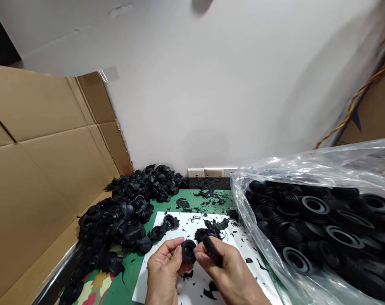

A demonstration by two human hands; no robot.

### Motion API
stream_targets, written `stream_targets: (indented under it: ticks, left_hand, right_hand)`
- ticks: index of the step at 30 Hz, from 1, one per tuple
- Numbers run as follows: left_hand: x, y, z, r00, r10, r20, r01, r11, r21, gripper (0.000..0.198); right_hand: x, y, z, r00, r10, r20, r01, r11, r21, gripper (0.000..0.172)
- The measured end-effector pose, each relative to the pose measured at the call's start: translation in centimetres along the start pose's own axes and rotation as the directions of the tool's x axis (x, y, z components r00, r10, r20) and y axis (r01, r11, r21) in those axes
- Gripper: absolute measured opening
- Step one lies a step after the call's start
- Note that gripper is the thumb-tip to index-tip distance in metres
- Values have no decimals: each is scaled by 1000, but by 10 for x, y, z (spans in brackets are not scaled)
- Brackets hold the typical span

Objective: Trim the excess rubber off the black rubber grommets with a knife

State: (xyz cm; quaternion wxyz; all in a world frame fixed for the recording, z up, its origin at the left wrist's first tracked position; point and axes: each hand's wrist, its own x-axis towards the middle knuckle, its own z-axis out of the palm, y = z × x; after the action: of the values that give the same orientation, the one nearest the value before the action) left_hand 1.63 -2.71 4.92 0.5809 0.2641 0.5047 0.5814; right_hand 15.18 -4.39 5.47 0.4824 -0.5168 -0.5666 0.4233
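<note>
My left hand pinches a small black ribbed rubber part between thumb and fingers, low in the middle of the view. My right hand is closed round a black-handled tool whose tip touches the rubber part. Both hands hover over a white sheet strewn with black rubber trimmings.
A heap of black rubber parts lies to the left on the green mat, against a cardboard wall. At the right a clear plastic bag holds many more black rubber parts. A white wall stands behind.
</note>
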Motion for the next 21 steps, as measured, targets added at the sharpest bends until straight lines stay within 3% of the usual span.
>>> stream_targets:
  ticks: [4, 16, 21]
  left_hand:
    - [-5, -1, 6, 999, 43, -18, -43, 998, 40, 34]
    - [-4, -12, 8, 990, 139, -12, -136, 978, 160, 20]
    - [-4, -10, 7, 992, 121, 40, -126, 976, 178, 21]
  right_hand:
    - [-1, 3, 8, 987, -133, -88, 116, 978, -173, 28]
    - [-1, 14, 7, 976, -216, 10, 197, 870, -451, 17]
    - [-4, 12, 11, 971, -224, -80, 160, 864, -476, 13]
